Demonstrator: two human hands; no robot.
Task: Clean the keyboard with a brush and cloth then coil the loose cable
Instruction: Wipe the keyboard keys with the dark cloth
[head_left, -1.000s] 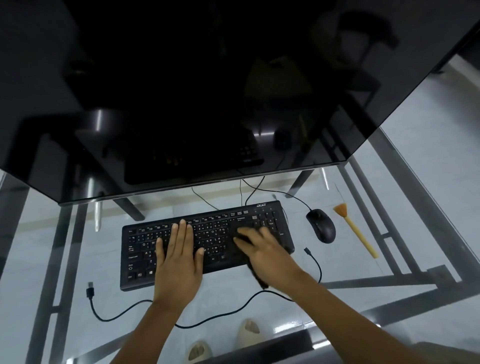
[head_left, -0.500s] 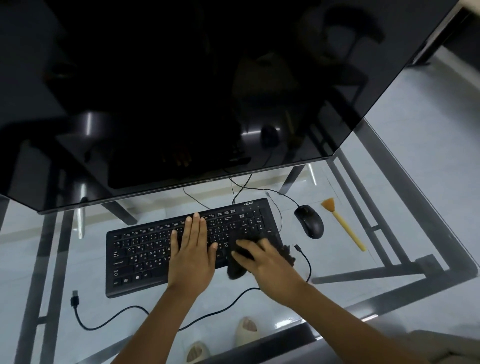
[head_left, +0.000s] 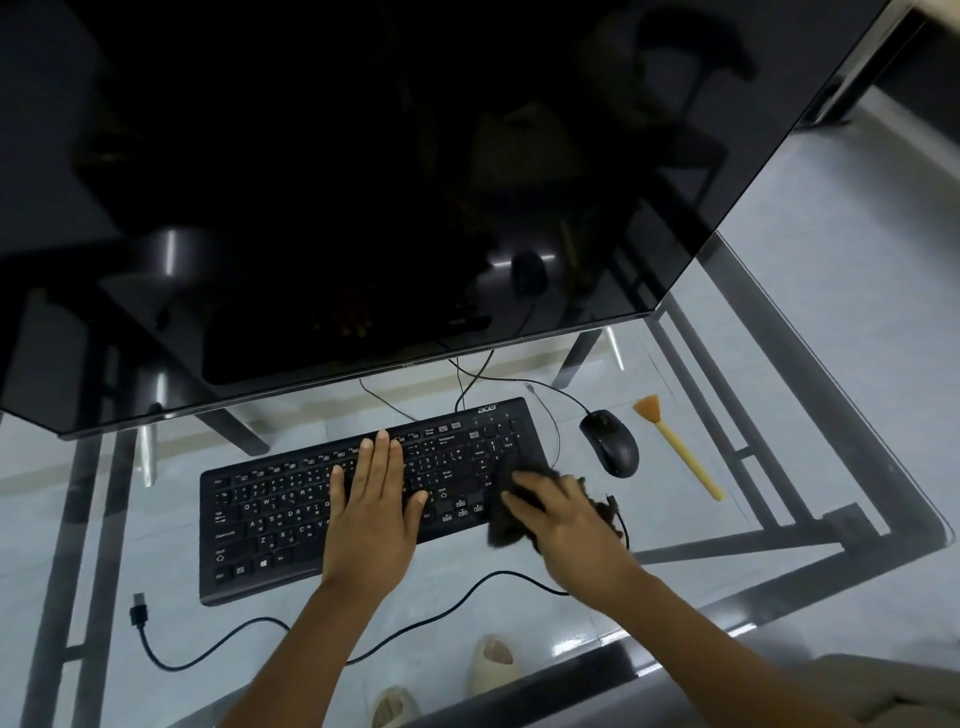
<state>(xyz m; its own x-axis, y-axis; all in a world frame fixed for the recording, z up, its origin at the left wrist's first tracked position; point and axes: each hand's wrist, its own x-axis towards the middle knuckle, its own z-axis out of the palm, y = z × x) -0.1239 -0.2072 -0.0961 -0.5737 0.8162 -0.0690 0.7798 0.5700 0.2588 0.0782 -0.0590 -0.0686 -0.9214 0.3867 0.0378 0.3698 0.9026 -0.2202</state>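
The cloth step is judged to be in hand. A dark cloth (head_left: 511, 525) is pressed under the right hand (head_left: 563, 514) at the right end of the black Acer keyboard (head_left: 291, 519), which lies in the lower middle of the frame on the glass desk (head_left: 810, 395). The right hand is spread flat over the cloth, with part of the cloth bunched beneath the palm. The left hand (head_left: 371, 499) is laid flat with fingers together on the middle keys, holding nothing, and the board seems to be steadied by it.

The orange-bristled brush (head_left: 678, 447) is set aside at right of centre, just beyond the black mouse (head_left: 609, 441). The loose cable (head_left: 208, 647) is uncoiled along the lower frame, its USB plug (head_left: 138, 609) at lower left (the other end disappears behind the right wrist).

For the next move, a steady stroke across the remaining keys is called for, without keys being snagged; coiling is judged to come after.

Compared with a second ago, the right hand has been drawn off the numeric keys toward the keyboard's lower right corner, and more cloth is exposed. The left hand's place on the keys is nearly unchanged.
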